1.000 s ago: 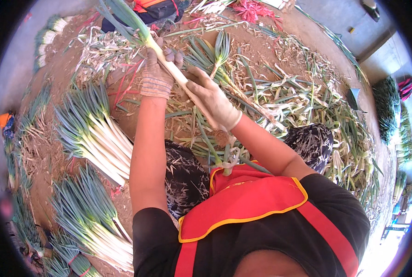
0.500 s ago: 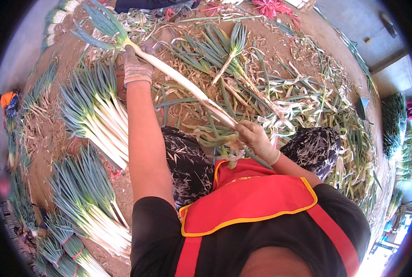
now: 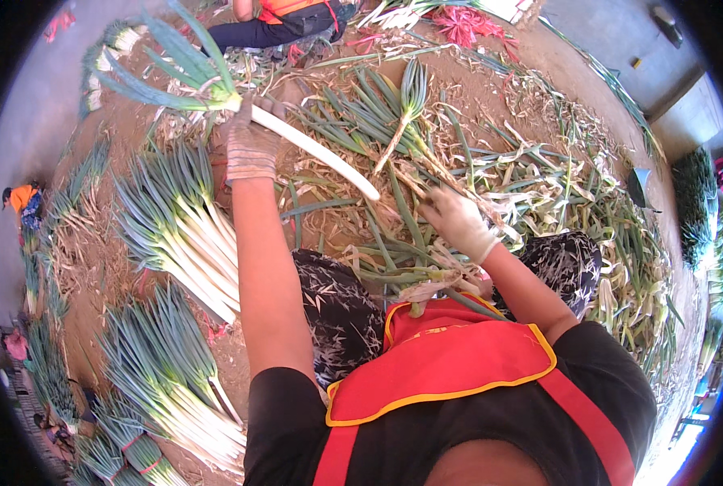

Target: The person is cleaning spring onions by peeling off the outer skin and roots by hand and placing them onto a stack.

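Observation:
In a striped, soiled glove, my left hand [image 3: 252,144] is closed around a long green onion [image 3: 319,152] just below its leaves. The leaves fan out to the upper left, and the bare white stalk slants down to the right, its end free. My right hand [image 3: 461,227], in a pale glove, is apart from the stalk, above the peelings [image 3: 540,202]. Its fingers are stretched out and look a little apart, with nothing plainly held in them. Uncleaned green onions [image 3: 414,97] with brown, dry stalks lie on the ground ahead of both hands.
Bundles of cleaned green onions [image 3: 187,235] lie left of my left arm, with another bundle [image 3: 167,364] nearer me. Red ties [image 3: 463,28] lie at the far side, near a person in dark trousers [image 3: 256,34]. Farther left is someone in orange [image 3: 23,197].
The brown outer layer is gone from the stalk's lower end, which now shows white. My right hand has come off the stalk and moved slightly up and right.

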Tool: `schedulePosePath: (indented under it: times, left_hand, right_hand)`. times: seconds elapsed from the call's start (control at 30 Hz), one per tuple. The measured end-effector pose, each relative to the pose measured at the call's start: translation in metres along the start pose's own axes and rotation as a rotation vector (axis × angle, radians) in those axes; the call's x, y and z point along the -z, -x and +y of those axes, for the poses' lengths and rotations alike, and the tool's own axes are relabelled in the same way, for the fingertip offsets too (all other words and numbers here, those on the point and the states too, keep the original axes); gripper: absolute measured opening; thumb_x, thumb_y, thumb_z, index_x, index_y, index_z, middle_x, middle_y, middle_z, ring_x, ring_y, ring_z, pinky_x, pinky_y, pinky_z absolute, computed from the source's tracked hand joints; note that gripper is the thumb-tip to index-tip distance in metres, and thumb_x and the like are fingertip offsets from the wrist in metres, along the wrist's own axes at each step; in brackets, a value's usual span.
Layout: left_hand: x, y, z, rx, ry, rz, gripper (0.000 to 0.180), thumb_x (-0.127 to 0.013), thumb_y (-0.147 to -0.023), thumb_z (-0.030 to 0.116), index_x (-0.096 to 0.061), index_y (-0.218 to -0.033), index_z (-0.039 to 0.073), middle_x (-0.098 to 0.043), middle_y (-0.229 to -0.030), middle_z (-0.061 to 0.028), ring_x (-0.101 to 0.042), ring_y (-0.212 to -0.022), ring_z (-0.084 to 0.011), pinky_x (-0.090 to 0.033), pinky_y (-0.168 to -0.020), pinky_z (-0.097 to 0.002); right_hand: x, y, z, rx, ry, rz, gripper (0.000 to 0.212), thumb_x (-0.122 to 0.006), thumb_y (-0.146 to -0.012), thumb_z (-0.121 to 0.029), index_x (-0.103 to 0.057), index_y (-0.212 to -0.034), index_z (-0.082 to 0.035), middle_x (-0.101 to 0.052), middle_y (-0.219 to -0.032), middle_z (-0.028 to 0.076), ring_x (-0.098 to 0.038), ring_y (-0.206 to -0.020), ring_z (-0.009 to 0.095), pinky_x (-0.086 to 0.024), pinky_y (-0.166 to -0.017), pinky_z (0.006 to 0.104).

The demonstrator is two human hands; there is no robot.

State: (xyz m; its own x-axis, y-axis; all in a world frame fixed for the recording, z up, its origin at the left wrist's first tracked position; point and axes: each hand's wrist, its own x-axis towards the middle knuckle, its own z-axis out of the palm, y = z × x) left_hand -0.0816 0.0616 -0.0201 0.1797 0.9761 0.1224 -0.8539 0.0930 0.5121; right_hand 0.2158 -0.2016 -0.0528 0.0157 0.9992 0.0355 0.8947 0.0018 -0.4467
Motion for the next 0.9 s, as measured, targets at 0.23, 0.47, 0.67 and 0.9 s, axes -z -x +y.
schedulePosePath:
  times: [0.23,0.47,0.67,0.9]
  left_hand:
    - [-0.047,0.014,-0.038,0.123,0.082,0.198,0.044,-0.057,-0.092,0.051,-0.054,-0.098,0.008,-0.051,-0.085,-0.0039,-0.053,-0.082,-0.0205,-0.052,-0.083,-0.0442]
    - [-0.045,0.014,-0.046,0.077,-0.048,-0.079,0.050,-0.053,-0.090,0.060,-0.057,-0.098,0.011,-0.048,-0.072,0.0015,-0.045,-0.061,-0.0133,-0.043,-0.058,-0.0323]
    - [-0.069,0.026,-0.045,0.262,0.019,-0.307,0.051,-0.059,-0.084,0.062,-0.058,-0.101,0.013,-0.040,-0.067,0.0069,-0.037,-0.053,-0.0054,-0.034,-0.051,-0.0210]
    - [-0.087,0.025,-0.047,0.129,0.042,-0.322,0.050,-0.066,-0.082,0.056,-0.053,-0.103,0.013,-0.040,-0.072,0.0065,-0.037,-0.055,-0.0035,-0.033,-0.051,-0.0183]
  right_hand:
    - [-0.015,-0.098,-0.109,0.177,-0.249,0.400,0.048,-0.059,-0.091,-0.034,-0.050,-0.128,-0.004,-0.056,-0.117,0.018,-0.060,-0.104,0.034,-0.051,-0.085,0.0444]
    - [-0.067,-0.160,-0.092,0.118,-0.549,0.384,0.041,-0.050,-0.099,-0.037,-0.065,-0.102,0.001,-0.067,-0.086,0.019,-0.064,-0.080,0.033,-0.048,-0.074,0.0407]
    - [-0.036,-0.148,-0.089,-0.379,-1.532,-0.583,0.026,-0.044,-0.095,-0.019,-0.056,-0.113,-0.004,-0.059,-0.077,0.007,-0.054,-0.052,0.018,-0.043,-0.043,0.0327]
    - [0.027,-0.141,-0.086,-0.119,-1.447,-0.503,0.036,-0.060,-0.095,-0.032,-0.062,-0.107,0.002,-0.066,-0.085,0.009,-0.064,-0.066,0.016,-0.053,-0.056,0.0319]
